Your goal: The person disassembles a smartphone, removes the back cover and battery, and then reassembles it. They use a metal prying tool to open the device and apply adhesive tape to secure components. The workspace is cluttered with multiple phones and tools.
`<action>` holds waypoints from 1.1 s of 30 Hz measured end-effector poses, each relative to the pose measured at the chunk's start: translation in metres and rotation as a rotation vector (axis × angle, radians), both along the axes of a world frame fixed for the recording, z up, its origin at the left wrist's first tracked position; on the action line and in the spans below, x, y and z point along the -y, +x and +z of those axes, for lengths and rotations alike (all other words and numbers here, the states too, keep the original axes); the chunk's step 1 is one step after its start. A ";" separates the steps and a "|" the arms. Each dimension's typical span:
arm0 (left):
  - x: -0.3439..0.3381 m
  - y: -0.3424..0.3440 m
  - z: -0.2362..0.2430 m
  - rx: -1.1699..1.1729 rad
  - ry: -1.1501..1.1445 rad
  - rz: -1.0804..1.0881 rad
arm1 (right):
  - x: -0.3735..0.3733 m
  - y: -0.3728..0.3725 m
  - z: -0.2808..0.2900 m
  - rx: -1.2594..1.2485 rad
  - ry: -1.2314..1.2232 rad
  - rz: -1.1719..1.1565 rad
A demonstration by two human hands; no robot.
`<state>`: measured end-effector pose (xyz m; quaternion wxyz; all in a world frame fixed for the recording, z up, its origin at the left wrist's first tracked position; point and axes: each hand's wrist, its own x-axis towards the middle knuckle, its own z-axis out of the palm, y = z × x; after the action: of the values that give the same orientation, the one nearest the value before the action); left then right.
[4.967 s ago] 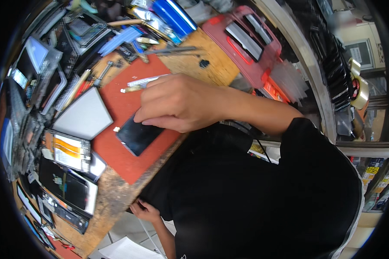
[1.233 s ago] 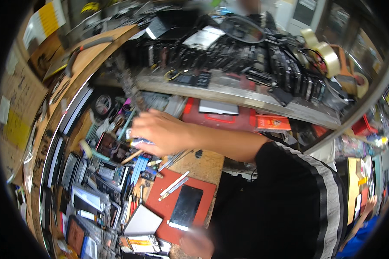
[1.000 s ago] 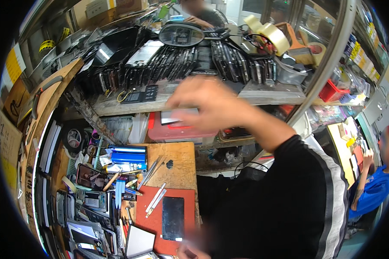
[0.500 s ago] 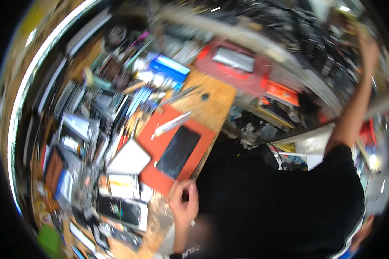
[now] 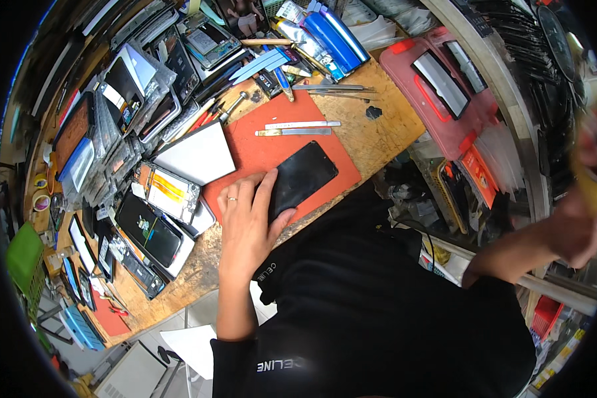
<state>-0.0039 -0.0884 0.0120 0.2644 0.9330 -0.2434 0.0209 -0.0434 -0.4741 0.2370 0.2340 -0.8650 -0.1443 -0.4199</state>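
Note:
A black smartphone (image 5: 304, 174) lies flat on an orange-red mat (image 5: 245, 149) on the wooden bench. My left hand (image 5: 247, 209), with a ring on one finger, holds its lower left end, index finger and thumb at either side of that corner. Two thin metal strips (image 5: 297, 128) lie on the mat just beyond the phone. At the far right edge, my right hand (image 5: 580, 229) is raised and blurred. It is closed on a yellow, rounded thing (image 5: 594, 156), possibly a roll of tape; blur hides its exact kind.
A white square piece (image 5: 198, 154) overlaps the mat's left side. Opened phones (image 5: 149, 229), parts and tools crowd the bench on the left. Tweezers (image 5: 331, 87) and a blue roll-like pack (image 5: 335, 43) lie at the back. A red case (image 5: 404, 79) stands beyond the bench's right edge.
My left hand has moved forward from the mat's near edge onto the phone. My right arm has swung down and nearer from the far shelf, the yellow thing in hand. The whole view has turned.

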 end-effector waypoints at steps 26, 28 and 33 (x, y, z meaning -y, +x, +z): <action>0.034 0.078 -0.009 0.535 0.072 0.195 | -0.043 0.082 -0.213 -0.906 0.810 0.642; 0.006 0.042 -0.003 0.436 0.222 0.312 | -0.048 0.086 -0.214 -0.956 0.805 0.714; -0.020 0.042 -0.016 0.427 0.354 0.399 | -0.069 0.100 -0.217 -1.006 0.818 0.825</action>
<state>0.0385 -0.0685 -0.0037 0.0320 0.9682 -0.1060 0.2242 0.0570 -0.4054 0.0200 0.7104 -0.6727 -0.1647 0.1253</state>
